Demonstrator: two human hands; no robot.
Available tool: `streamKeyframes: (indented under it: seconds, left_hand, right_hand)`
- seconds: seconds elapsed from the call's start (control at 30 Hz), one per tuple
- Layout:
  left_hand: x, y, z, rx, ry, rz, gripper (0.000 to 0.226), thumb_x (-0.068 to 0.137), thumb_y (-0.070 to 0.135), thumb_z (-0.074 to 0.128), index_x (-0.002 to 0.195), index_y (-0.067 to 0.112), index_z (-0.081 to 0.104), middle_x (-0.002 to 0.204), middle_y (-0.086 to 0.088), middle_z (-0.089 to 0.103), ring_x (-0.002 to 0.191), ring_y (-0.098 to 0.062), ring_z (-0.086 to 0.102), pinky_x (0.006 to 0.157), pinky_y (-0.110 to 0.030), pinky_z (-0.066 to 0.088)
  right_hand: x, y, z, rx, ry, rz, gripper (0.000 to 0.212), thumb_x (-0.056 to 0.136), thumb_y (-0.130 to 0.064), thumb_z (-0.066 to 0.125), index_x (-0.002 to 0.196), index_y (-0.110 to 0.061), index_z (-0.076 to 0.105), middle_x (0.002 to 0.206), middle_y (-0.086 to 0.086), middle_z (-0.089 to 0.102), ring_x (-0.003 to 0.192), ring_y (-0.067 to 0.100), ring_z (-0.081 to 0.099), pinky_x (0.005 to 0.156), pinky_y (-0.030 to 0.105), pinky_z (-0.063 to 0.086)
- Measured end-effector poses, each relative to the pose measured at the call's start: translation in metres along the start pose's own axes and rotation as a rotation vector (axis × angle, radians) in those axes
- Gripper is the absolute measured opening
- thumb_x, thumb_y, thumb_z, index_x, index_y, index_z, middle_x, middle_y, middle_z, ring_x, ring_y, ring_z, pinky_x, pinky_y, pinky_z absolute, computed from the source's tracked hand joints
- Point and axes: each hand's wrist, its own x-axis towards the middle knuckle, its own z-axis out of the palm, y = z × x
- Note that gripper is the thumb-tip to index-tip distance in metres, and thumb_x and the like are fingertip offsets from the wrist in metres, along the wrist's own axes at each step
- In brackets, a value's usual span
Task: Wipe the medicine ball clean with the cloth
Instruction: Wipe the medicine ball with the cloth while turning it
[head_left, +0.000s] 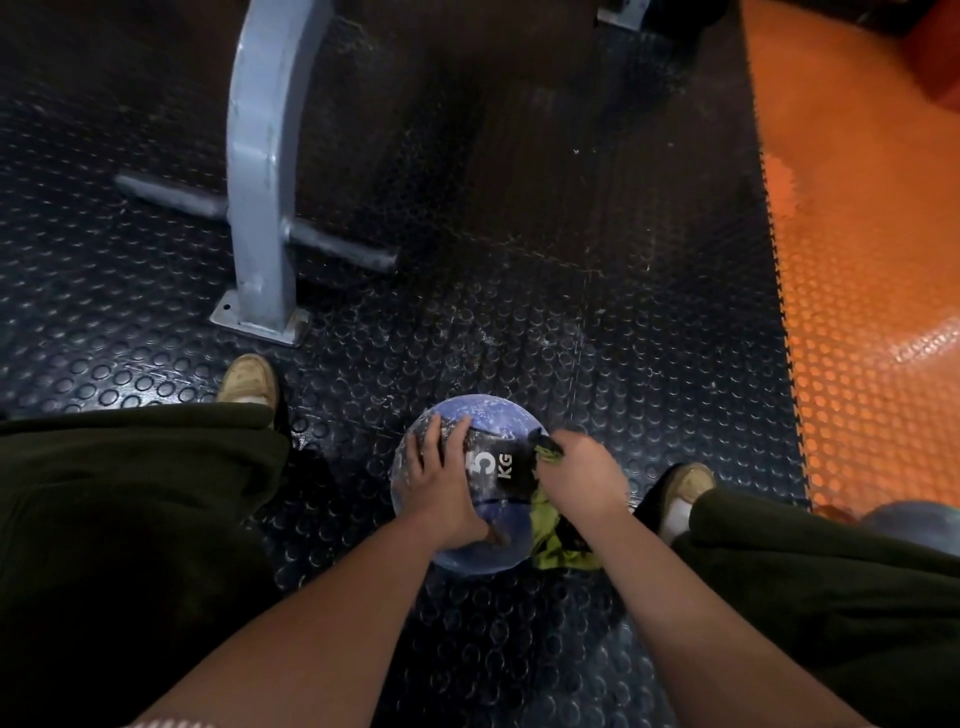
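A blue medicine ball (480, 421) with a black band marked "5 KG" sits on the dark studded floor between my feet. My left hand (441, 483) lies spread over the ball's left side, fingers reaching over its top. My right hand (584, 480) grips a yellow-green cloth (550, 540) and holds it against the ball's right side. Part of the cloth hangs down under my wrist; a small tip shows above my fingers.
A grey metal post (260, 171) with a crossbar and bolted foot stands on the dark studded floor (519, 291) at the upper left. An orange studded mat (872, 260) borders the right. Another dark ball (914, 525) peeks in at the right edge. My shoes (249, 379) flank the ball.
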Motion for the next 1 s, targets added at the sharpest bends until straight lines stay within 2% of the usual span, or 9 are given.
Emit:
streamKeyframes:
  seconds: [0.1,0.2,0.3,0.43,0.53,0.8,0.9,1.0]
  left_hand:
    - [-0.001,0.0,0.004,0.007,0.013,-0.005,0.123,0.075,0.038,0.078,0.145,0.04,-0.023,0.154,0.005,-0.034,0.145,-0.034,-0.023,0.118,-0.056,0.007]
    - [-0.003,-0.001,0.006,0.0,0.02,-0.004,0.12,0.078,0.047,0.073,0.146,0.038,-0.025,0.155,0.001,-0.033,0.145,-0.035,-0.022,0.117,-0.056,0.007]
    - [-0.006,-0.003,0.003,-0.014,0.008,0.002,0.122,0.077,0.051,0.073,0.147,0.035,-0.026,0.155,0.0,-0.032,0.145,-0.036,-0.022,0.116,-0.056,0.006]
    - [-0.003,-0.005,0.005,-0.064,0.017,0.013,0.124,0.072,0.05,0.078,0.146,0.04,-0.022,0.154,0.004,-0.032,0.144,-0.033,-0.023,0.117,-0.056,0.003]
    - [-0.002,-0.002,0.008,-0.036,0.042,0.013,0.122,0.074,0.041,0.079,0.143,0.043,-0.022,0.153,0.007,-0.033,0.144,-0.03,-0.024,0.118,-0.055,0.003]
    - [-0.006,-0.003,0.006,-0.071,0.048,0.025,0.127,0.07,0.055,0.078,0.149,0.035,-0.02,0.156,-0.001,-0.029,0.145,-0.036,-0.019,0.116,-0.058,0.008]
    - [-0.003,-0.006,0.006,-0.109,0.058,0.034,0.127,0.067,0.053,0.081,0.148,0.039,-0.017,0.156,0.003,-0.028,0.146,-0.033,-0.019,0.117,-0.057,0.005]
    - [-0.001,-0.007,0.007,-0.085,0.057,0.04,0.127,0.067,0.048,0.083,0.145,0.043,-0.018,0.154,0.008,-0.031,0.145,-0.031,-0.022,0.118,-0.056,0.004]
  right_hand:
    - [0.001,-0.004,0.001,0.011,0.002,-0.008,0.025,0.088,-0.019,0.05,0.108,-0.023,0.064,0.104,0.005,0.063,0.088,0.026,0.059,0.065,0.029,0.043]
    - [0.001,-0.027,0.006,-0.006,0.018,-0.105,0.024,0.088,-0.017,0.05,0.107,-0.02,0.064,0.106,0.004,0.06,0.092,0.026,0.06,0.066,0.03,0.044]
    - [0.001,-0.042,0.008,-0.052,-0.01,-0.18,0.029,0.088,-0.015,0.049,0.114,-0.019,0.061,0.111,0.004,0.057,0.094,0.028,0.059,0.065,0.03,0.042]
    - [0.004,-0.021,0.0,-0.024,-0.006,-0.074,0.023,0.088,-0.018,0.048,0.106,-0.02,0.064,0.104,0.005,0.061,0.087,0.025,0.057,0.065,0.029,0.04]
    - [0.003,-0.003,-0.003,0.027,-0.011,0.034,0.023,0.088,-0.02,0.05,0.106,-0.022,0.064,0.101,0.004,0.064,0.08,0.022,0.053,0.063,0.028,0.04]
    - [0.006,-0.04,0.003,-0.055,-0.013,-0.14,0.022,0.09,-0.018,0.048,0.106,-0.019,0.063,0.105,0.005,0.057,0.091,0.028,0.059,0.065,0.031,0.042]
    - [0.005,-0.027,-0.002,-0.053,-0.025,-0.09,0.021,0.089,-0.018,0.049,0.104,-0.02,0.063,0.104,0.005,0.059,0.09,0.026,0.059,0.065,0.029,0.041]
    - [0.001,-0.008,-0.007,-0.022,-0.033,0.014,0.019,0.089,-0.018,0.05,0.1,-0.021,0.064,0.102,0.004,0.063,0.08,0.024,0.053,0.063,0.028,0.039]
